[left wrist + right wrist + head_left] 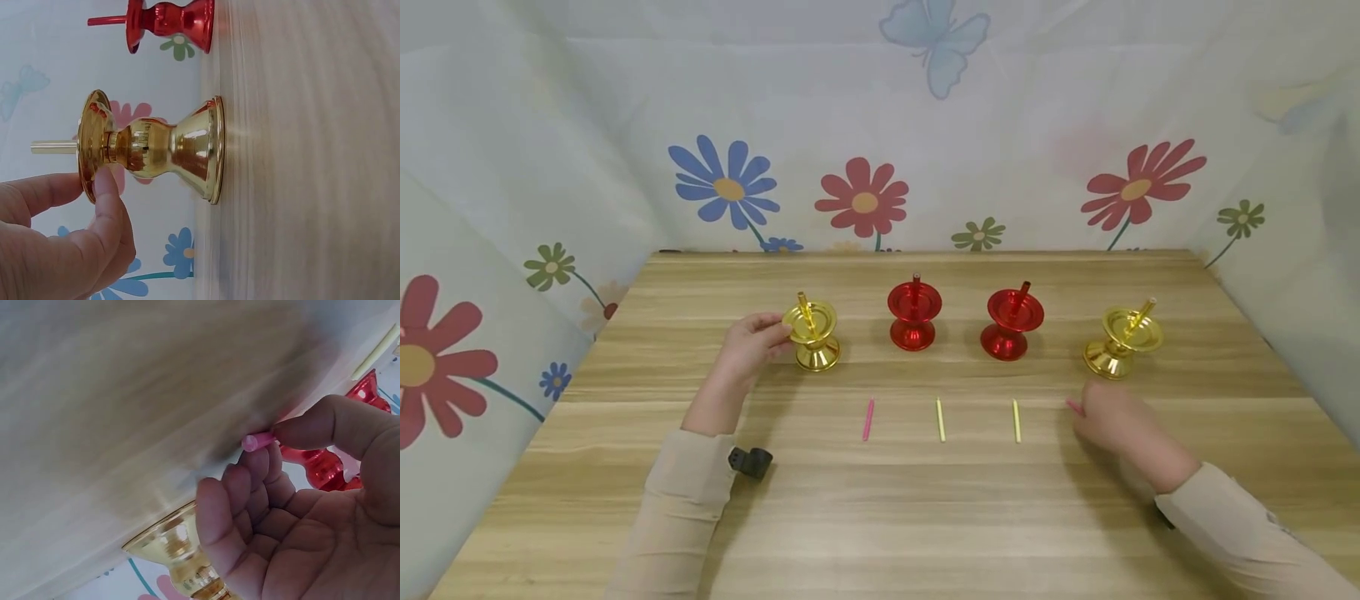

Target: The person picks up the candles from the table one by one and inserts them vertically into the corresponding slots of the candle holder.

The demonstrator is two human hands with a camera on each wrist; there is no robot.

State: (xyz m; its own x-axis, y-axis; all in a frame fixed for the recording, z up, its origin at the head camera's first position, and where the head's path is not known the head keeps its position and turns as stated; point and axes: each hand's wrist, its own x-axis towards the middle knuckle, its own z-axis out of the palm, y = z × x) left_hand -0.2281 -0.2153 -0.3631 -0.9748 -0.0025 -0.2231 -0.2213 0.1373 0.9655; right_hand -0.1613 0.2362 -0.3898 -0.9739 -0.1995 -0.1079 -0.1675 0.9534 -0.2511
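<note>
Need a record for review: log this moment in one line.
left hand: pinches gold holder | right hand: pinches pink stick | yellow sticks: on table | red holders: untouched

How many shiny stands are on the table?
4. A gold stand is on the left, held by the left hand; then a red stand, another red stand, and the second gold stand just beyond the right hand. None looks hidden.

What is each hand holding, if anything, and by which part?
The left hand pinches the leftmost gold holder by its dish rim. The right hand pinches a pink stick with one end showing; exactly where along its length is hidden.
</note>
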